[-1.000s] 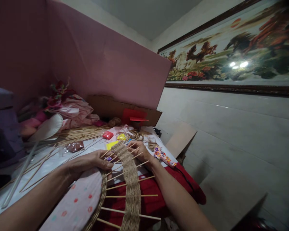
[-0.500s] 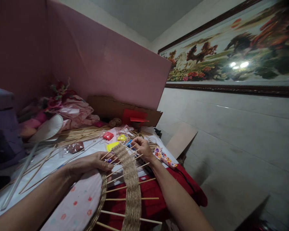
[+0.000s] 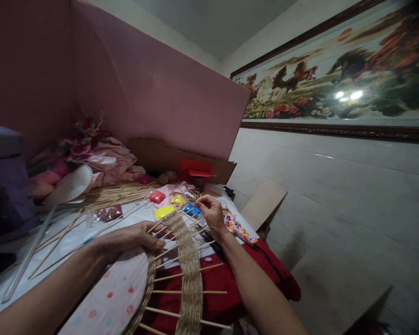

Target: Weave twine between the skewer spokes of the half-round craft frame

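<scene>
My left hand point(image 3: 139, 239) grips a partly woven basket point(image 3: 186, 251) near its inner edge, thumb on top and fingers curled beneath the sticks. The weave is a band of twisted tan cord around pale wooden sticks that fan outward. Inside the ring lies a round white base point(image 3: 115, 293) printed with coral flowers. My right hand point(image 3: 212, 216) is raised beside the band's far end, close to the stick tips. Its thumb and forefinger are pinched together; whatever sits between them is too small to make out.
Clay packets lie beyond the basket: yellow point(image 3: 164, 212), red point(image 3: 157, 197), blue point(image 3: 191, 210) and brown point(image 3: 111, 213). A flowered glue gun point(image 3: 239, 228) is right of my hand. Long thin sticks point(image 3: 104, 197) and a white fan point(image 3: 71, 186) are at left; red cloth point(image 3: 265, 270) covers the near edge.
My right hand has shifted slightly right and up from the sticks, uncovering more of the blue packet. The woven band has tilted slightly left, while my left hand keeps its grip.
</scene>
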`<action>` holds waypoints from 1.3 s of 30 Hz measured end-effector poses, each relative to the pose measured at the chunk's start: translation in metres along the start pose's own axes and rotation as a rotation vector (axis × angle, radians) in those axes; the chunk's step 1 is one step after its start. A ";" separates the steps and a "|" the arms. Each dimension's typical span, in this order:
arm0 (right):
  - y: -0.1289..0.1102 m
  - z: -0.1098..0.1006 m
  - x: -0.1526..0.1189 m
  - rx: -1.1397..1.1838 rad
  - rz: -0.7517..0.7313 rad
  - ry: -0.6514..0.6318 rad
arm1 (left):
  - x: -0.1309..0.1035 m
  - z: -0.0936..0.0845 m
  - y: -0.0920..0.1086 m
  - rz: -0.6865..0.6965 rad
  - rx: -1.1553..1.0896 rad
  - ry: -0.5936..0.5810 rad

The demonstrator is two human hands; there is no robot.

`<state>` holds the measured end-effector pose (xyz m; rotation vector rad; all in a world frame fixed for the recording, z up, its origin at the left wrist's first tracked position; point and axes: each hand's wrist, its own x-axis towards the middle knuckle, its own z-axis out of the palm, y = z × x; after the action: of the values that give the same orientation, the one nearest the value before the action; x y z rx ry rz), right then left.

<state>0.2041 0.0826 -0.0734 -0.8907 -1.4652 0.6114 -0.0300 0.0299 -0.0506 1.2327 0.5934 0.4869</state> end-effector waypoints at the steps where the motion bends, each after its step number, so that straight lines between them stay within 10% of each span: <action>1: 0.000 0.000 0.000 0.001 0.005 -0.007 | 0.000 0.001 0.000 0.006 0.001 -0.008; 23: -0.001 0.022 -0.018 0.215 0.403 -0.349 | 0.002 0.013 -0.002 0.029 -0.052 -0.161; 39: -0.007 0.026 -0.017 0.227 0.340 -0.324 | 0.000 0.019 0.001 0.015 -0.058 -0.082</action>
<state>0.1767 0.0681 -0.0804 -0.8956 -1.5010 1.1965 -0.0175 0.0172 -0.0455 1.1969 0.4976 0.4603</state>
